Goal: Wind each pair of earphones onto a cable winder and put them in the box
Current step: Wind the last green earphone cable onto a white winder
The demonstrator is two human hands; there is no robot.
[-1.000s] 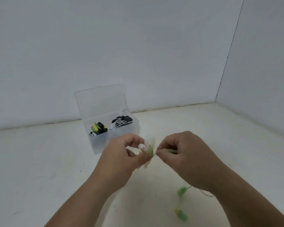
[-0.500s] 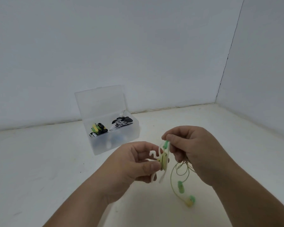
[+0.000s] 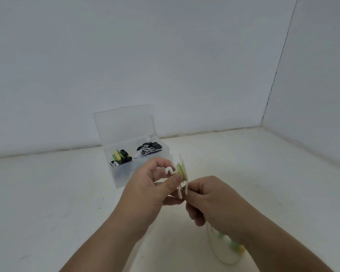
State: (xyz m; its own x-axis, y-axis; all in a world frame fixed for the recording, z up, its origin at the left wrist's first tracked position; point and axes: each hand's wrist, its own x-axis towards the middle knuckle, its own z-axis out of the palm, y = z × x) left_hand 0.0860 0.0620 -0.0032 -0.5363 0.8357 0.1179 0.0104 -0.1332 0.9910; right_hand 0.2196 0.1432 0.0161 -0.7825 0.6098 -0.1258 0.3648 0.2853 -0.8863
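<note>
Two bare hands hold a white plastic cable winder (image 3: 182,173) wrapped with pale green earphone cable (image 3: 212,250) over a cream table (image 3: 47,193).
The left hand (image 3: 155,185) pinches the winder. The right hand (image 3: 214,205), fingers curled, pinches the cable at the winder's lower edge. Blurred green earbuds (image 3: 234,246) hang below. Just behind stands a clear plastic box (image 3: 120,177), lid upright, holding a yellow-and-black wound set (image 3: 120,157) and a black-and-white striped set (image 3: 148,149).

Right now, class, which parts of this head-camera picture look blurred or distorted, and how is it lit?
Head view: the earphones dangling below the right hand are smeared by blur; the box and the cable winder in the left hand read sharper; the wall seam bows, a wide-angle effect; light is soft, with only faint shadows.
</note>
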